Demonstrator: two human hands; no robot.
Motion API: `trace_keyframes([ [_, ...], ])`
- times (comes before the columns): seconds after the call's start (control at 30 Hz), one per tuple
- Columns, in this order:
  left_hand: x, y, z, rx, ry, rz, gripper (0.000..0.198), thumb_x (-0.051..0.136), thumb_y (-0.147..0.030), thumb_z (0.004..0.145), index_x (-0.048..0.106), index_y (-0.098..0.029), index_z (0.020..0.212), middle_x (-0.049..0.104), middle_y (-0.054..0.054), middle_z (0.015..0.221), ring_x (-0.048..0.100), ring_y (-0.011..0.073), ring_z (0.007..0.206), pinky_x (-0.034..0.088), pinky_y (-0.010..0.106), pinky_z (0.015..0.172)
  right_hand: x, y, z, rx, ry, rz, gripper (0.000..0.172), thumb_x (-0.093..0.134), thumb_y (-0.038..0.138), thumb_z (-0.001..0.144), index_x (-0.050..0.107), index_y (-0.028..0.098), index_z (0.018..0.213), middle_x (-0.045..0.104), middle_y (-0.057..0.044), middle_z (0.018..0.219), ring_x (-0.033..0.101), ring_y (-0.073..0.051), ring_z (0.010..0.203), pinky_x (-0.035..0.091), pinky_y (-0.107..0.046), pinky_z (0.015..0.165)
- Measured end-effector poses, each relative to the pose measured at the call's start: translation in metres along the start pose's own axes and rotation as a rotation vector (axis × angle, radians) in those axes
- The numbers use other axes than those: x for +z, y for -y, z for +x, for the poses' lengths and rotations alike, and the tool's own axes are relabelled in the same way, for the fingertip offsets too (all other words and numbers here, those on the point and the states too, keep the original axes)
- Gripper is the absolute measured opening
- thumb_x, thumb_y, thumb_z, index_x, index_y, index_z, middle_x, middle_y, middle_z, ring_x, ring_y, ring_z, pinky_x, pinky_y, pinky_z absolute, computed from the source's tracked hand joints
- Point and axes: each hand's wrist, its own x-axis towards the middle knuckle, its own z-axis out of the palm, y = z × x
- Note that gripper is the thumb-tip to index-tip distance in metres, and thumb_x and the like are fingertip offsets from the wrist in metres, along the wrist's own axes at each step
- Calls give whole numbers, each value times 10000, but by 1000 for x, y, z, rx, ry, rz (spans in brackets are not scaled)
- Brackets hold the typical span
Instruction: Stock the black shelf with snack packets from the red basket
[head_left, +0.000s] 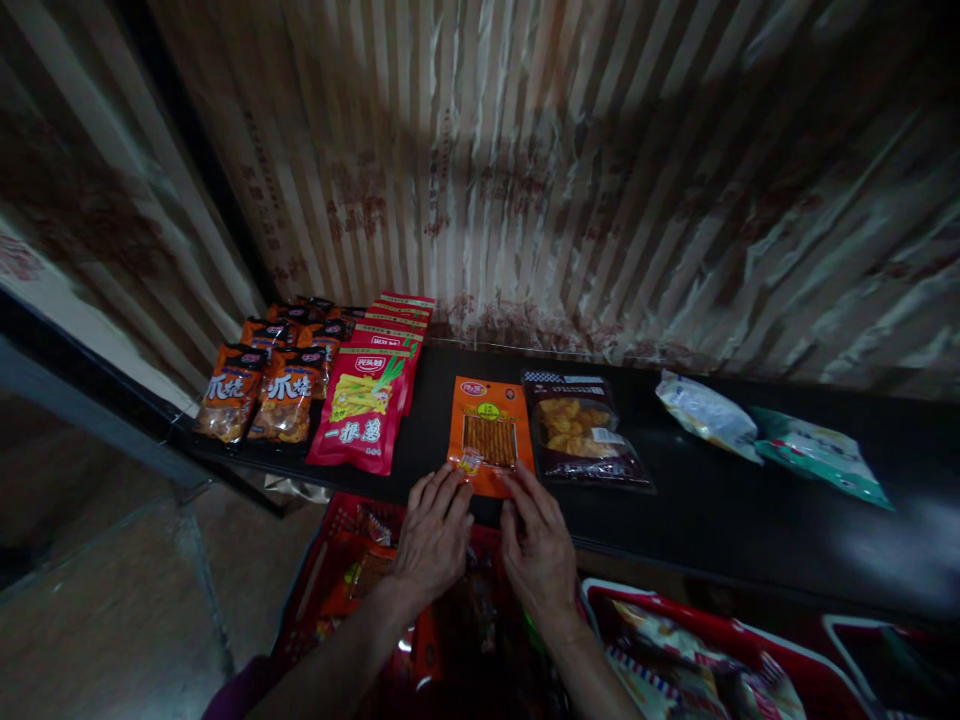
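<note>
An orange snack packet, with a clear window showing brown sticks, lies flat on the black shelf. Fingertips of my left hand rest at its lower left corner, fingers stretched forward. At the lower right corner, my right hand touches the packet with its fingers out and its thumb apart. Neither hand is wrapped round anything. Just right of the orange packet lies a dark packet with a window onto golden pieces. Below my hands stands a red basket holding several packets, partly hidden by my arms.
To the left are overlapping red packets and rows of orange-and-black packets. A white packet and a green packet lie at the right. Another red basket with packets stands below the shelf. Corrugated sheeting rises behind.
</note>
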Motion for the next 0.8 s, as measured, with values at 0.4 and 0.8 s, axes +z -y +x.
trace_keyframes([
  [0.4, 6, 2, -1, 48, -117, 64, 312, 438, -176, 869, 519, -176, 1170, 565, 108, 1222, 453, 252, 1197, 373, 482, 993, 9, 8, -1, -85, -27, -30, 280, 465, 168, 853, 654, 148, 1058, 647, -132, 1132, 541, -260, 1097, 489, -465, 929],
  [0.8, -13, -12, -3, -251, -316, -312, 135, 468, -152, 861, 600, -184, 852, 567, 79, 995, 516, 199, 970, 453, 371, 862, -1, 15, -5, -174, 50, 82, 245, 506, 139, 861, 634, 192, 1064, 641, -101, 1079, 539, -235, 1042, 491, -460, 901],
])
